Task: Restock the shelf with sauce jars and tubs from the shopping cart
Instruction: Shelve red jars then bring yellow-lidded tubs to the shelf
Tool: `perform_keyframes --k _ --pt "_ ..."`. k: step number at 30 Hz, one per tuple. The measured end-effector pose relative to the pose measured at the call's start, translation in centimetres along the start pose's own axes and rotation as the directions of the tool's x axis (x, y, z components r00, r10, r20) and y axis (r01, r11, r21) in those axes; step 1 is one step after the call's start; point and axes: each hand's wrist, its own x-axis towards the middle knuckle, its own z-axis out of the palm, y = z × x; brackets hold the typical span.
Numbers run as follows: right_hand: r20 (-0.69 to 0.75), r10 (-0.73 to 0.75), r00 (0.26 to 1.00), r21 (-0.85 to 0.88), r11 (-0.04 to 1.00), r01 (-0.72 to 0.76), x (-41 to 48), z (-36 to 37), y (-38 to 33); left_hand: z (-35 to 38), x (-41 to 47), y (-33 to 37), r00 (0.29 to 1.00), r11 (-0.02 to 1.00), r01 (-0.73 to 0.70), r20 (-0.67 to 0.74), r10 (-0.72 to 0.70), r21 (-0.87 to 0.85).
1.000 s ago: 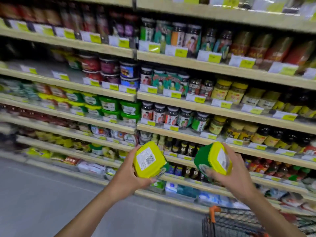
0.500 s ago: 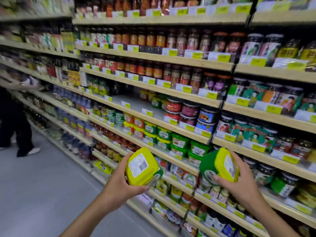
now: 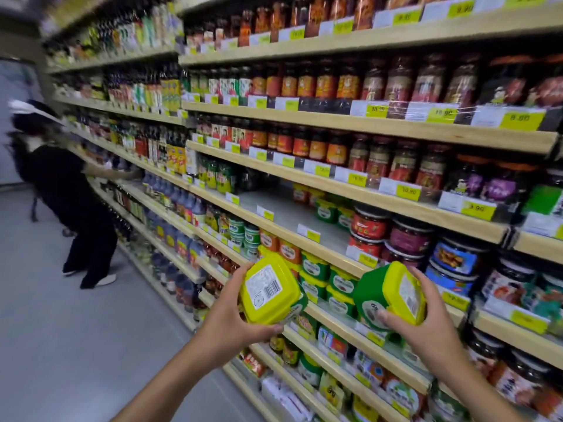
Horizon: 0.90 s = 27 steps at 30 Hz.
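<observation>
My left hand [image 3: 231, 318] grips a green tub with a yellow lid [image 3: 269, 289], its barcode label facing me. My right hand [image 3: 426, 327] grips a second green tub with a yellow lid [image 3: 388, 295], tilted on its side. Both tubs are held in front of the wooden shelf [image 3: 304, 239], just below a bare stretch of shelf board [image 3: 283, 208]. Matching green tubs [image 3: 315, 266] stand stacked on the shelf one level lower, right behind my hands. The shopping cart is out of view.
Round sauce tubs [image 3: 370, 225] sit to the right of the bare stretch. Jars and bottles fill the shelves above and below. A person in black [image 3: 73, 202] bends toward the shelves down the aisle at left. Grey floor [image 3: 61, 330] lies to my left.
The view has swung left and upward along the aisle; the cart has dropped out of sight and the person in black has come into view. Both hands keep holding their tubs, now nearer the shelf.
</observation>
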Motion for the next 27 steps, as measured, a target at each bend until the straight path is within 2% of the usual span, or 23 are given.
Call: perform_keyframes --k 5,16,22,27 --pt "-0.033 0.014 0.999 0.118 0.993 -0.010 7.5 2.7 0.2 -0.9 8.4 -1.5 1.000 0.993 -0.031 0.004 0.031 0.115" --pt "-0.042 0.043 0.998 0.108 0.993 -0.039 17.5 6.9 2.0 -0.7 21.2 -5.9 0.994 0.992 -0.053 0.098 0.042 0.117" --pt "-0.121 0.103 0.987 0.110 0.990 -0.090 19.4 10.0 1.7 -1.4 26.9 -8.3 0.983 0.994 -0.076 0.171 0.062 0.080" --pt "-0.259 0.198 0.945 0.181 0.971 -0.154 21.0 13.5 1.8 -3.1 32.6 -10.4 0.955 0.993 -0.108 0.282 0.090 0.048"
